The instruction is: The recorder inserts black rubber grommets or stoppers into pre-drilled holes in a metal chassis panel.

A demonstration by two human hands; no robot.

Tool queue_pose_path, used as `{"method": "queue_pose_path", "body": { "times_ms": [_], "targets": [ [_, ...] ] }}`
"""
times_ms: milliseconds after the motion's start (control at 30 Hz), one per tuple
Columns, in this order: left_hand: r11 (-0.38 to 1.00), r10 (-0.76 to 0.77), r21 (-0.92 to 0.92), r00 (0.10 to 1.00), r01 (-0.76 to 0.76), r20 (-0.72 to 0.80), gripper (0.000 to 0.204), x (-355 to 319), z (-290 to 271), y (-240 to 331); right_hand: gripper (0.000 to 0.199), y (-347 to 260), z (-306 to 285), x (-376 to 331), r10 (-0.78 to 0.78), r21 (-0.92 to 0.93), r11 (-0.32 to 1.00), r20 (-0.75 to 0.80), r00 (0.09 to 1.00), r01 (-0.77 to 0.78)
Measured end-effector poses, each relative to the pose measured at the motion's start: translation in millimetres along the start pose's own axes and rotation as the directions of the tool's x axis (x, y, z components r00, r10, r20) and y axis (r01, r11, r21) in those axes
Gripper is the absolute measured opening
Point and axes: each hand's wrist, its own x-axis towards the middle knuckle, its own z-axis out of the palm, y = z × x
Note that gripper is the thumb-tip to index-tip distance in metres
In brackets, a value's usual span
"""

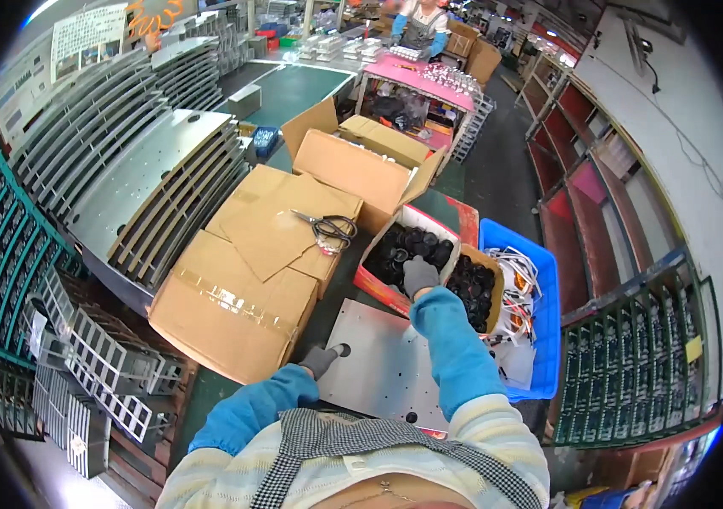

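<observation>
A flat silver metal plate with several small holes lies in front of me on the bench. My left hand, in a grey glove, grips the plate's left edge, a fingertip lying by a dark round hole. Ahead and to the right, my right hand, also gloved, reaches down into a red-and-white box of black round plastic parts. Its fingers are hidden among those parts, so whether it holds one cannot be seen. Blue sleeves cover both forearms.
Right of the box stand a carton of small dark parts and a blue bin with wired pieces. Scissors lie on closed cardboard boxes at left. Behind stands an open carton. Metal panels are stacked far left. A co-worker stands beyond.
</observation>
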Motion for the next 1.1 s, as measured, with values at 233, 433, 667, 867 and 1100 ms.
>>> {"method": "queue_pose_path", "body": {
  "times_ms": [233,433,667,867,1100],
  "targets": [
    [0.997,0.078,0.009,0.996,-0.077,-0.046,0.079,6,5,-14,0.020,-4,-30,-39,0.016,0.579,0.745,-0.511,0.859,0.330],
    [0.990,0.135,0.034,0.991,-0.135,0.010,0.061,5,-4,7,0.014,-69,16,-134,-0.185,0.632,0.634,-0.435,0.881,0.445],
    [0.980,0.200,0.014,0.978,-0.199,-0.060,0.057,3,1,-2,0.016,-128,90,-164,-0.013,0.520,0.814,-0.429,0.903,0.259],
    [0.973,0.230,0.029,0.970,-0.229,-0.077,0.056,6,4,-17,0.018,-135,96,-194,0.106,0.580,0.800,-0.388,0.916,0.152],
    [0.962,0.269,0.055,0.961,-0.266,-0.068,0.053,19,8,-25,0.019,-130,94,-190,0.011,0.527,0.835,-0.305,0.952,0.160]
  ]
}}
